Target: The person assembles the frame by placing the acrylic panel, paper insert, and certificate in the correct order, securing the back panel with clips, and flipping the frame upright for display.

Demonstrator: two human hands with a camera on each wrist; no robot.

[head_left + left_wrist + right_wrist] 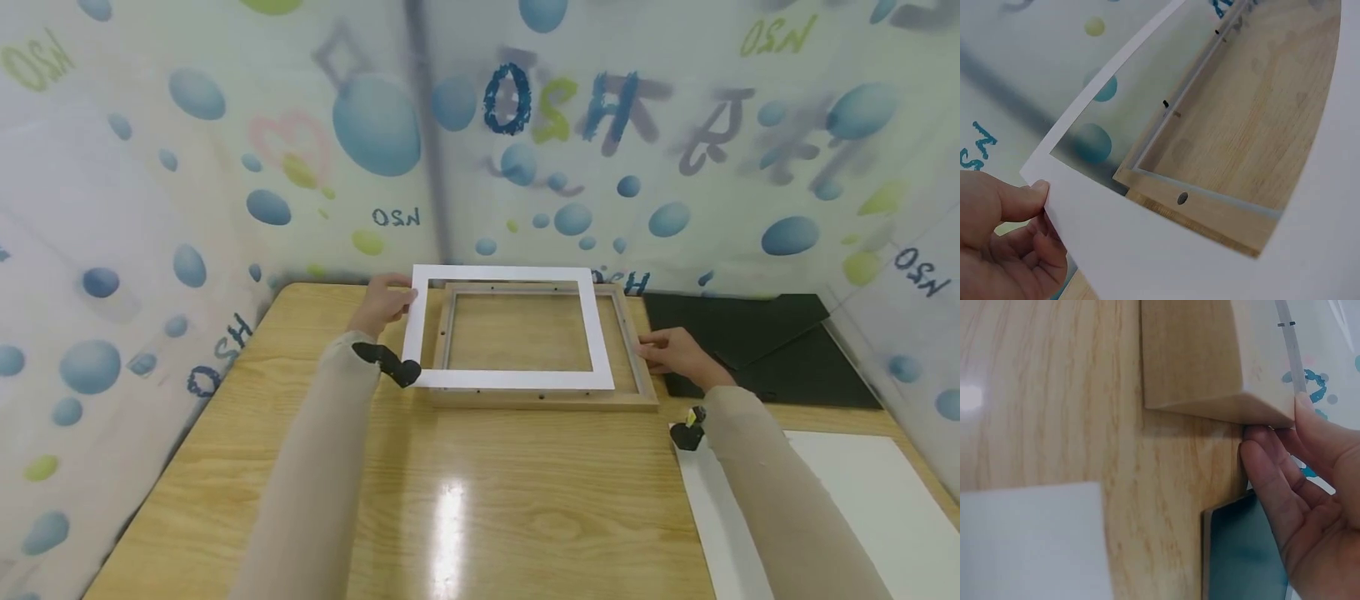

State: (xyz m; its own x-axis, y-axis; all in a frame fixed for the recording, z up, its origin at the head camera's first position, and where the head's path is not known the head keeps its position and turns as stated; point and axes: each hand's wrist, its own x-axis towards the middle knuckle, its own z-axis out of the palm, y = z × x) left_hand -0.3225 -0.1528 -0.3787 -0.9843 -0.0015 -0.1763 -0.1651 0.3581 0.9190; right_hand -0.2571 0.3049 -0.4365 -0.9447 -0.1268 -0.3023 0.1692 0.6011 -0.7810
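Observation:
My left hand (381, 305) pinches the left edge of a white picture mat (517, 380), a flat border with a rectangular opening. In the left wrist view, the thumb lies on top near the mat's corner and the fingers curl beneath. The mat hovers tilted over a light wooden picture frame (542, 402), shifted left of it, so the frame's right side stays uncovered. At that right side my right hand (678, 354) grips the frame, thumb on the rim and fingers against the outer side. Small dark tabs show along the frame's inner edge in the left wrist view.
A black backing board (780, 350) with a flap lies right of the frame, near the wall. In front of it, partly under my right forearm, is a white sheet (855, 483). A patterned cloth (375, 125) hangs behind the wooden table (525, 500).

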